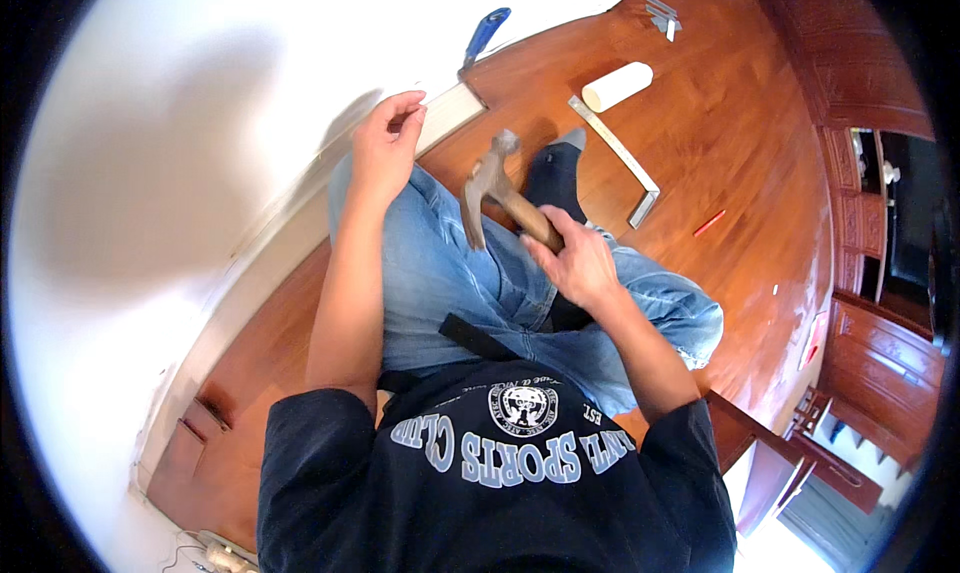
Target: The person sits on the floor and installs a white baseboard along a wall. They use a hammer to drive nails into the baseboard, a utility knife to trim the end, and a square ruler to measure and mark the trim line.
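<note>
A claw hammer (488, 188) with a wooden handle is held in my right hand (572, 263) over my lap, its metal head tilted up to the left. My left hand (390, 148) is raised beside the white skirting strip (448, 113) at the foot of the wall, thumb and fingertips curled together; whatever they may hold is too small to make out. My jeans-clad legs (440, 283) are crossed beneath both hands, with a dark sock (555, 173) showing just behind the hammer.
On the wooden floor (750, 233) lie a metal square (610, 148), a white roll (618, 86), a red pencil (709, 223) and several grey pieces (662, 18). A blue-handled tool (485, 35) stands by the white wall (190, 143). Carved wooden cabinets (868, 363) line the right.
</note>
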`<move>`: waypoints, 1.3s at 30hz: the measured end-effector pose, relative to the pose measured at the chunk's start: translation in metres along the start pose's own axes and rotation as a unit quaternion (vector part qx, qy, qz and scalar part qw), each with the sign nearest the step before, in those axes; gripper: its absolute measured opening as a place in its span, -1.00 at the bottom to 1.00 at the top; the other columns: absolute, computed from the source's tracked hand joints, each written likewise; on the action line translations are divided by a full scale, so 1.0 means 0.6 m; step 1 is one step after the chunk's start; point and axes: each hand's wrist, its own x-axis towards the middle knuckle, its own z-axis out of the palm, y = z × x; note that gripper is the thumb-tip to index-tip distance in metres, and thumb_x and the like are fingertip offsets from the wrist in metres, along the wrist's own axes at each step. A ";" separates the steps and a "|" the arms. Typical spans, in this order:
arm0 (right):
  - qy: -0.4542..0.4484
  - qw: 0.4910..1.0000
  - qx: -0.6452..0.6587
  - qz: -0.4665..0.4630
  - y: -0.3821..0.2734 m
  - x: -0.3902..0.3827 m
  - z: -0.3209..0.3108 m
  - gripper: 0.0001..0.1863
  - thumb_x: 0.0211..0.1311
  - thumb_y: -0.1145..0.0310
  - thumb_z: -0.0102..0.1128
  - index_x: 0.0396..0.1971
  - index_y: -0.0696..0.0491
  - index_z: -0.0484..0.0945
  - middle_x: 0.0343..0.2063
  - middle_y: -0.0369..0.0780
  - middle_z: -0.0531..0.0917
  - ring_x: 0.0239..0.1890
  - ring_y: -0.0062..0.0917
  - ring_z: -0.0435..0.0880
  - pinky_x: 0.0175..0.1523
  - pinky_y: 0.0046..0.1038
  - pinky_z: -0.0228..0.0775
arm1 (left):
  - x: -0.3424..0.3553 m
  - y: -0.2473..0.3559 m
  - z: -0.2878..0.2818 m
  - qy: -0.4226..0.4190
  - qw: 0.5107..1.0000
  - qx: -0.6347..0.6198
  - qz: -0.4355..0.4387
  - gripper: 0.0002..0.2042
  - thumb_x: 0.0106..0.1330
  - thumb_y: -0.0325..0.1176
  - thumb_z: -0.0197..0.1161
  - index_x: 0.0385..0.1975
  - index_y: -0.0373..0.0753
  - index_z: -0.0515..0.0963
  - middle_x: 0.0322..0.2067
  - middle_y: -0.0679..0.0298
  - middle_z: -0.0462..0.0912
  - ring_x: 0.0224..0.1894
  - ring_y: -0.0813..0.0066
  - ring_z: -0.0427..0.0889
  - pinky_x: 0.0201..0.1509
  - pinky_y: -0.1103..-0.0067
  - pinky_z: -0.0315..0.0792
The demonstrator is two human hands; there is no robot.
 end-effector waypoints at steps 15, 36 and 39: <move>-0.043 0.994 -0.085 0.059 -0.008 0.074 -0.004 -0.58 0.39 0.10 0.22 0.02 0.13 0.54 -0.21 0.15 0.69 -0.10 0.13 0.66 -0.02 -0.01 0.50 | -0.087 -0.007 -0.102 0.095 0.993 -0.072 0.028 -0.85 0.49 -0.51 0.18 -0.09 -0.30 0.68 -0.13 0.19 0.76 -0.07 0.45 0.71 0.05 0.56 0.54; -0.125 0.959 -0.253 -0.031 0.020 0.261 -0.065 -0.56 0.35 -0.01 0.26 -0.06 0.07 0.59 -0.25 0.09 0.73 -0.13 0.07 0.70 -0.03 -0.02 0.55 | -0.463 -0.305 -0.365 0.066 0.888 0.455 -0.027 -0.85 0.17 -0.48 0.13 -0.29 -0.14 0.58 -0.32 0.12 0.57 -0.20 0.01 0.53 -0.08 0.19 0.39; -0.165 0.939 -0.290 -0.081 0.035 0.306 -0.056 -0.56 0.37 0.00 0.23 -0.07 0.09 0.54 -0.28 0.08 0.73 -0.15 0.08 0.70 -0.05 0.00 0.56 | -0.453 -0.285 -0.359 0.072 0.886 0.455 -0.040 -0.87 0.15 -0.45 0.11 -0.32 -0.14 0.55 -0.35 0.12 0.55 -0.21 0.00 0.52 -0.11 0.18 0.38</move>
